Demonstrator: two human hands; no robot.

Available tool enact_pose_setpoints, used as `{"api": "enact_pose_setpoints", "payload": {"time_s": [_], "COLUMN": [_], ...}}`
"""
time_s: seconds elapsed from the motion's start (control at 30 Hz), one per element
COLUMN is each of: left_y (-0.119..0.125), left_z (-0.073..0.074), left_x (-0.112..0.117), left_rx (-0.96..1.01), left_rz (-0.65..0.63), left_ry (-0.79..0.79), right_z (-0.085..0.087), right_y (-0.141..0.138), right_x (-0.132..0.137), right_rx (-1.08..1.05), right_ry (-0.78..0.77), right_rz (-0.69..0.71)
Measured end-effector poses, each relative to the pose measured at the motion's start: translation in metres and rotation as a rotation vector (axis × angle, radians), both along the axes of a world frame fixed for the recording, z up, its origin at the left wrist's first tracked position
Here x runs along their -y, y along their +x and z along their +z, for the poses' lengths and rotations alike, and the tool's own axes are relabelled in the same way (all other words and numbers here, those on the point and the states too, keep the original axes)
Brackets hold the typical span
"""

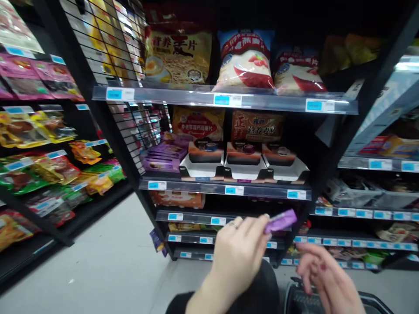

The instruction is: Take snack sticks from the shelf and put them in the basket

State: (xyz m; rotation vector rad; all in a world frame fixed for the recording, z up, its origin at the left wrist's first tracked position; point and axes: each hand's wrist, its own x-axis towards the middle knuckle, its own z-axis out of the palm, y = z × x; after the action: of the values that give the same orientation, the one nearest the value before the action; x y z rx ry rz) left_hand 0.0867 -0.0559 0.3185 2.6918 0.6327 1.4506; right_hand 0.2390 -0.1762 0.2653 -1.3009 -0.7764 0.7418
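Pinched in my left hand, which wears a ring, is a narrow purple packet. Its free end points to the right, in front of the lower shelves. My right hand hangs lower and to the right, apart from the packet. Its fingers are loosely bent and spread, with nothing visible in them. Below it stands a dark shopping basket, partly cut off by the frame. On the middle shelf, a stack of similar-coloured purple packets lies left of display boxes with low white fronts.
Bags of cereal stand on the top shelf behind a clear price rail. A wire mesh panel closes the unit's left side. Another rack of snack packets stands left, across the grey floor. More shelves are right.
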Motion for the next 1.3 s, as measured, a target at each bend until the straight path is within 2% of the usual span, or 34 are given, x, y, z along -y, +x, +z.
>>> {"api": "enact_pose_setpoints", "payload": {"time_s": [0.07, 0.13, 0.2, 0.3, 0.37, 0.5, 0.67, 0.83, 0.93, 1.07, 1.3], "left_y": [0.016, 0.027, 0.032, 0.032, 0.030, 0.018, 0.005, 0.003, 0.004, 0.006, 0.006], "left_z": [-0.006, -0.010, -0.015, -0.026, -0.034, -0.045, -0.048, -0.048, -0.049, -0.048, -0.048], "left_x": [0.014, 0.019, 0.019, 0.023, 0.028, 0.032, 0.015, 0.009, 0.011, 0.011, 0.011], "left_rx": [-0.100, -0.150, -0.168, -0.175, -0.178, -0.231, -0.273, -0.052, 0.102, 0.181, 0.256], "left_rz": [0.033, 0.063, 0.069, 0.018, -0.044, -0.240, -0.456, -0.634, -0.699, -0.725, -0.682], "left_ry": [0.110, 0.132, 0.130, 0.124, 0.059, -0.260, -0.607, -0.807, -0.869, -0.857, -0.742], "right_z": [0.029, 0.045, 0.048, 0.034, 0.021, 0.000, -0.015, -0.020, -0.014, -0.009, -0.030], "right_y": [-0.007, -0.011, -0.008, 0.005, 0.012, 0.019, 0.027, 0.035, 0.028, 0.019, 0.036], "right_x": [-0.008, -0.012, -0.012, -0.004, 0.006, 0.032, 0.063, 0.079, 0.080, 0.078, 0.081], "right_rx": [-0.044, -0.002, 0.055, 0.096, 0.101, 0.090, 0.037, 0.044, 0.031, 0.121, 0.317], "right_ry": [0.174, 0.160, 0.104, 0.034, -0.029, -0.035, -0.042, -0.010, 0.050, 0.094, 0.200], "right_rz": [-0.096, -0.196, -0.237, -0.201, -0.162, -0.174, -0.252, -0.302, -0.415, -0.521, -0.503]}}
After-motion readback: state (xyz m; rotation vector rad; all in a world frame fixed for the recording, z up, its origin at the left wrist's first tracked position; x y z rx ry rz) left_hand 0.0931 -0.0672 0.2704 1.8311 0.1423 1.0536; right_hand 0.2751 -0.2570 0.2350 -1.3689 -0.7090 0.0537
